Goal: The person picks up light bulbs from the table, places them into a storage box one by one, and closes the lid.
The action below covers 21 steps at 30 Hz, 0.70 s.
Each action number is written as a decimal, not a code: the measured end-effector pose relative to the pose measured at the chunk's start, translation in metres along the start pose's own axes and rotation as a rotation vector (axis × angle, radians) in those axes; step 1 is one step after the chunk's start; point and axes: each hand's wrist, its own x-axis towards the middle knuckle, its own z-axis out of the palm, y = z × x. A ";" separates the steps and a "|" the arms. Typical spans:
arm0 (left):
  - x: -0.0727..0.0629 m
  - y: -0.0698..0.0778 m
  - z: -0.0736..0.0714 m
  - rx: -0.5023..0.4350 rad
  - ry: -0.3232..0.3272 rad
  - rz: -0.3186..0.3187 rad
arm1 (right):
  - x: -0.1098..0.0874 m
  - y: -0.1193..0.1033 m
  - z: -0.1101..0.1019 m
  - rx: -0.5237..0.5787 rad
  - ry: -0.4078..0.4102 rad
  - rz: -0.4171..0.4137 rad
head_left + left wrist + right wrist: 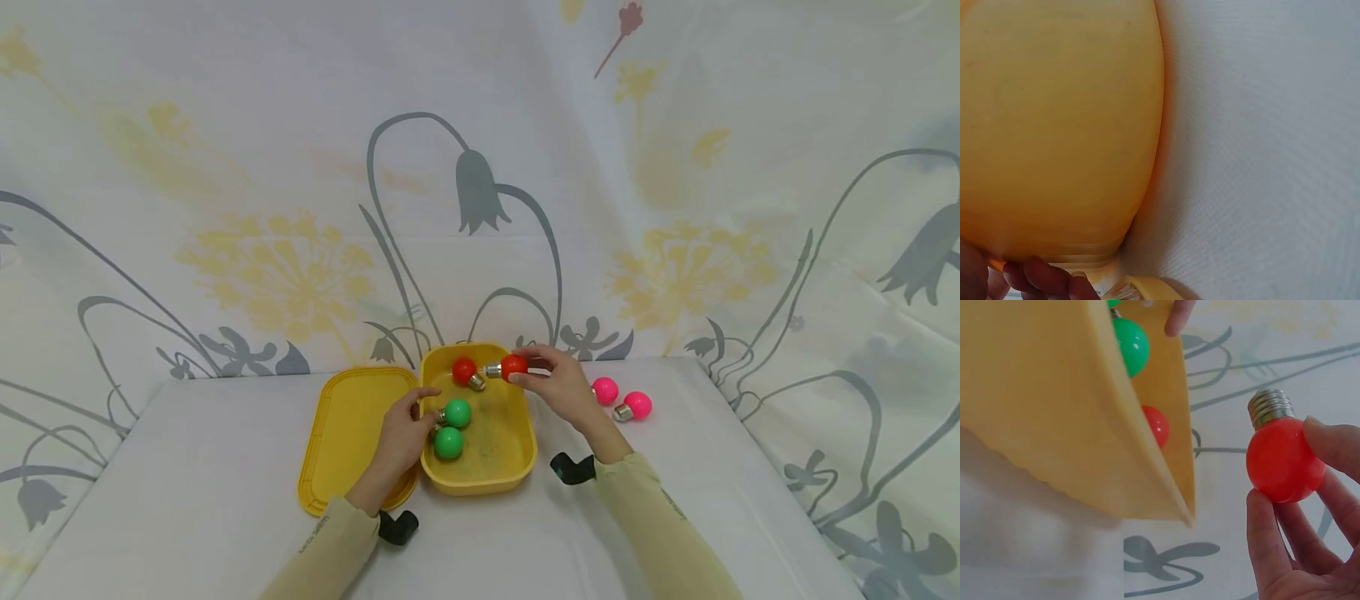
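A red light bulb (pixel 513 367) is pinched between the thumb and fingers of my right hand (pixel 561 387), above the right side of a yellow plastic box (pixel 495 481). Its metal screw base points left in the head view; the right wrist view shows the bulb (pixel 1285 459) up close. My left hand (pixel 401 437) grips the box's left rim, with fingers (pixel 1054 278) against its outer wall. Inside the box lie another red bulb (pixel 464 371) and two green bulbs (pixel 457 413), partly behind my left fingertips.
Left of the box lies a yellow lid (pixel 352 417), partly under my left hand. Two pink bulbs (pixel 637 406) lie on the white-covered table (pixel 225 500) beyond my right wrist. A flower-patterned curtain (pixel 480 275) hangs behind.
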 end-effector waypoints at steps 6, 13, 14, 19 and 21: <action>0.000 0.000 0.000 -0.009 -0.003 0.001 | 0.006 -0.006 0.004 0.013 -0.013 -0.004; 0.000 0.000 0.000 -0.005 -0.002 0.017 | 0.013 -0.010 0.010 0.001 -0.039 -0.047; 0.000 0.000 0.000 -0.005 -0.001 0.017 | 0.014 -0.010 0.012 0.002 -0.041 -0.048; 0.001 -0.002 0.000 -0.002 0.004 0.021 | 0.018 -0.013 0.017 -0.004 -0.046 -0.042; 0.001 -0.002 0.000 0.000 0.004 0.024 | 0.020 -0.014 0.019 -0.004 -0.047 -0.043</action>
